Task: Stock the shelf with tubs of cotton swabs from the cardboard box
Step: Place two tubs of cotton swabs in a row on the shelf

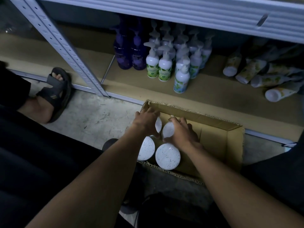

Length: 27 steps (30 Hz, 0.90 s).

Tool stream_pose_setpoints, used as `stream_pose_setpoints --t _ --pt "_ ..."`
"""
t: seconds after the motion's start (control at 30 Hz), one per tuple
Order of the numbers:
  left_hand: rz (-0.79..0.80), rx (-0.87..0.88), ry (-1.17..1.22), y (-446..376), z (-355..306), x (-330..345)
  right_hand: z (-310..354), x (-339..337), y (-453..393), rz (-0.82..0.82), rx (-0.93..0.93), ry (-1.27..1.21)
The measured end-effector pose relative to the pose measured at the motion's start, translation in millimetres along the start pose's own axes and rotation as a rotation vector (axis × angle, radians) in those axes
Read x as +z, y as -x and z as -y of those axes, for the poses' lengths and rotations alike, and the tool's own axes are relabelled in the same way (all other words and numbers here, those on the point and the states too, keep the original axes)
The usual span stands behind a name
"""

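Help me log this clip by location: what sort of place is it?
Probably a shop stockroom or store aisle. A metal rack shelf holds rows of identical pump bottles, and a cardboard box of tubs sits on a bare concrete floor in front of it.

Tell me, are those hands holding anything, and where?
Yes. In the box, the left hand grips one tub and the right hand another tub, each by its round sides near the top.
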<state>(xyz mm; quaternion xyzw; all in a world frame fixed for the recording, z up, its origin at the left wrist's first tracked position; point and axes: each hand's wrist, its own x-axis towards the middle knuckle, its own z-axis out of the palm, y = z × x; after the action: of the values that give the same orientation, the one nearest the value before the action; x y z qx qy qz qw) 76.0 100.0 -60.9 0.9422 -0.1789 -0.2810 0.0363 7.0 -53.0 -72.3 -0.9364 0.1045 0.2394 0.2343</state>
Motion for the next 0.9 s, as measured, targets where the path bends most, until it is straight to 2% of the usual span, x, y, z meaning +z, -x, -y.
stream_pose_setpoints --t 0.57,0.9 --pt "-0.037 -0.002 -0.073 1 -3 5 -5 -9 1 -0.039 0.003 0.005" --pt "-0.067 0.019 0.000 16 -17 -25 -8 -44 13 -0.115 -0.017 0.029"
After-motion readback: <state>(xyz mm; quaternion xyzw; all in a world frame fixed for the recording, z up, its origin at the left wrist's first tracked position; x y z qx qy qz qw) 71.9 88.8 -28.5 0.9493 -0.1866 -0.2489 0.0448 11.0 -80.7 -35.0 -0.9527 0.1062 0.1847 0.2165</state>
